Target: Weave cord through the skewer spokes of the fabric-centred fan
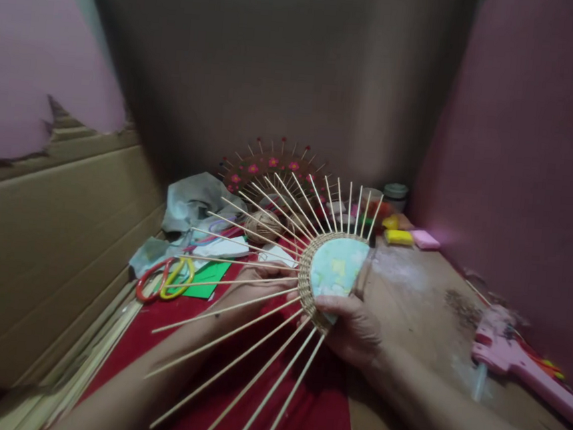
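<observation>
Woven disc point(334, 269) with radiating sticks: right hand point(354, 328) fingers gripping its lower rim, left hand point(260, 281) lying behind the sticks, grip indiscernible.

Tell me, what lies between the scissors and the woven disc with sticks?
In the head view, green paper and the left hand behind the sticks lie between the scissors and the woven disc.

The left hand point(261, 276) sits mostly hidden behind the radiating sticks point(238, 304) — its grip unreadable. The lowest sticks and the pink glue gun point(519, 359) run off frame — background clutter blurs.
</observation>
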`<state>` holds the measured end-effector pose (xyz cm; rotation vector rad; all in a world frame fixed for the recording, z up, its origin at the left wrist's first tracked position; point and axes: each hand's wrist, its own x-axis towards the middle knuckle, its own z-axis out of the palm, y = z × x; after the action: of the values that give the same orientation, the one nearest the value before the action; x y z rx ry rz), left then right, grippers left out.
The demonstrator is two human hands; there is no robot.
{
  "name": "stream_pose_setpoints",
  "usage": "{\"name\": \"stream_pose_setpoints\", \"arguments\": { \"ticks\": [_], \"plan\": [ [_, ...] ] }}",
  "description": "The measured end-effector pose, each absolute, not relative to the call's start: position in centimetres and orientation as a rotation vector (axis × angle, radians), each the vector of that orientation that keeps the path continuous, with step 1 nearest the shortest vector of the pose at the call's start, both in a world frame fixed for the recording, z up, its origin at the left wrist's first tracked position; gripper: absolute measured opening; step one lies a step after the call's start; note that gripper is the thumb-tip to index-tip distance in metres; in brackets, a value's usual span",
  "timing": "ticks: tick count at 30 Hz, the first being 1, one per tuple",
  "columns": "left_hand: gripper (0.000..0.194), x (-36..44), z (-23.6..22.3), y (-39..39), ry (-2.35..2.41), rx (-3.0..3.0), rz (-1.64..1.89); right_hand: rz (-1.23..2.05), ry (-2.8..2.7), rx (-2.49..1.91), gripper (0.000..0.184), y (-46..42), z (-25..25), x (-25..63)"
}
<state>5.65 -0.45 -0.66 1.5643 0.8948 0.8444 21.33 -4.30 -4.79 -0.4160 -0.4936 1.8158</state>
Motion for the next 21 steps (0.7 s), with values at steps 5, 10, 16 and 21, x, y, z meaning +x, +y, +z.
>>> {"name": "stream_pose_setpoints", "arguments": {
  "ticks": [5, 10, 16, 21],
  "plan": [
    [0.025, 5.6, -1.7, -0.6, 0.855, 1.426, 0.822, 1.865, -0.364, -0.401, 0.028, -4.3, -4.4, 21.8],
    [0.021, 5.5, -2.1, -0.5, 0.803, 1.499, 0.827, 1.792, -0.273, -0.490, 0.023, -4.0, -4.3, 21.8],
    [0.019, 5.8, -2.7, -0.6, 0.816, 1.502, 0.888, 1.747, -0.283, -0.552, 0.044, -3.8, -4.5, 21.9],
    [0.018, 5.6, -2.8, -0.7, 0.838, 1.507, 0.878, 1.842, -0.315, -0.553, 0.048, -3.7, -4.7, 22.1]
  ]
}}
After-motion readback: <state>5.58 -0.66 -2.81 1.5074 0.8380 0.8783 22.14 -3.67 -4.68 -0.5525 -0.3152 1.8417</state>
